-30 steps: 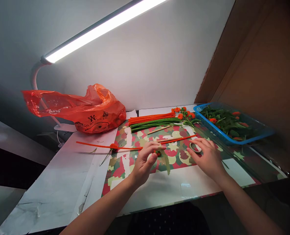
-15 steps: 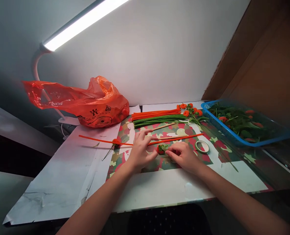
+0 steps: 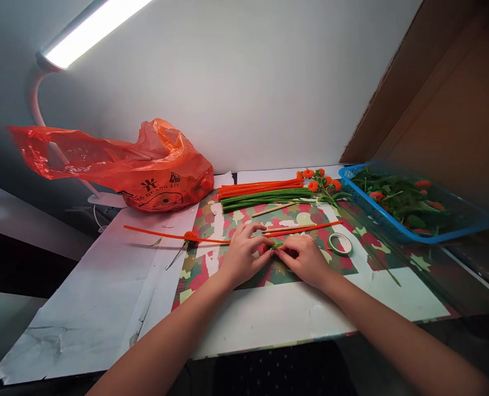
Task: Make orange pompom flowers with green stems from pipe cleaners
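My left hand and my right hand meet over the patterned table cover, fingertips pinched together on a small orange flower with a green base. The left fingers mostly cover its orange part. Behind the hands lies a long orange pipe cleaner, which passes behind my left hand. A second orange flower with a thin stem rests left of my left hand. Right of my right hand is a roll of pale green tape. Two thin wooden sticks, one nearer the back, lie beyond the hands.
Bundles of orange pipe cleaners and green pipe cleaners lie at the back, beside finished orange flowers. A blue basket of greenery and flowers stands right. An orange plastic bag and a lit lamp are left.
My left hand has moved right and closed its fingertips onto the small flower. Both hands now meet on it. The view has shifted slightly.
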Demonstrator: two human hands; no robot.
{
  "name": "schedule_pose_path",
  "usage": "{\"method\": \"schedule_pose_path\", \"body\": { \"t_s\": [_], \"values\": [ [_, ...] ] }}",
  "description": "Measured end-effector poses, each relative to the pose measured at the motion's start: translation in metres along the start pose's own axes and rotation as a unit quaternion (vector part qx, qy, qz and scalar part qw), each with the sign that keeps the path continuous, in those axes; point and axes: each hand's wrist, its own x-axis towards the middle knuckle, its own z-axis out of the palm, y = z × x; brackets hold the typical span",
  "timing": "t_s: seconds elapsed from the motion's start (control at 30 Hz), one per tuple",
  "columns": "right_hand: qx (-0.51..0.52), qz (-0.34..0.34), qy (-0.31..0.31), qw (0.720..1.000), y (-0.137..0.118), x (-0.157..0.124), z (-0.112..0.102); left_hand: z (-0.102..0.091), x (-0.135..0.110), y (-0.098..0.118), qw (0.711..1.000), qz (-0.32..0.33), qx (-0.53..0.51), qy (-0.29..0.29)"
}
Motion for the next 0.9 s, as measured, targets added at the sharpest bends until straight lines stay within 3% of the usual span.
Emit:
{"method": "schedule_pose_path", "body": {
  "t_s": [0.23,0.3,0.37,0.43,0.47,0.5,0.53,0.6,0.67,0.7,0.77,0.83,0.9],
  "values": [
    [0.004,0.007,0.003,1.0,0.002,0.001,0.002,0.001,0.004,0.001,1.0,0.015,-0.023,0.007],
    [0.002,0.008,0.043,0.999,0.0,0.0,-0.002,0.0,0.003,0.002,1.0,0.019,-0.016,0.013],
    [0.022,0.021,0.125,0.992,-0.004,-0.003,-0.008,-0.002,0.003,0.005,0.999,0.025,0.014,0.028],
    [0.097,0.068,0.177,0.977,-0.008,-0.006,-0.014,-0.004,0.002,0.008,0.996,0.048,0.062,0.049],
    [0.159,0.111,0.145,0.97,-0.01,-0.007,-0.017,-0.006,0.002,0.01,0.992,0.068,0.091,0.062],
    [0.234,0.164,0.073,0.956,-0.011,-0.008,-0.019,-0.007,0.002,0.012,0.985,0.094,0.12,0.075],
    [0.311,0.223,-0.012,0.924,-0.013,-0.008,-0.02,-0.007,0.002,0.015,0.977,0.12,0.151,0.089],
    [0.44,0.321,-0.161,0.823,-0.015,-0.005,-0.022,-0.008,0.001,0.018,0.957,0.17,0.208,0.111],
    [0.523,0.376,-0.23,0.73,-0.016,0.001,-0.023,-0.007,0.0,0.021,0.939,0.201,0.25,0.122],
    [0.547,0.388,-0.241,0.702,-0.016,0.005,-0.024,-0.007,0.0,0.022,0.933,0.209,0.264,0.125],
    [0.558,0.403,-0.236,0.686,-0.016,0.013,-0.025,-0.006,-0.001,0.024,0.928,0.217,0.277,0.124],
    [0.529,0.405,-0.211,0.716,-0.016,0.019,-0.026,-0.005,-0.002,0.025,0.927,0.219,0.279,0.119],
    [0.486,0.378,-0.193,0.764,-0.018,0.023,-0.025,-0.004,-0.003,0.026,0.93,0.219,0.274,0.108]
  ]
}}
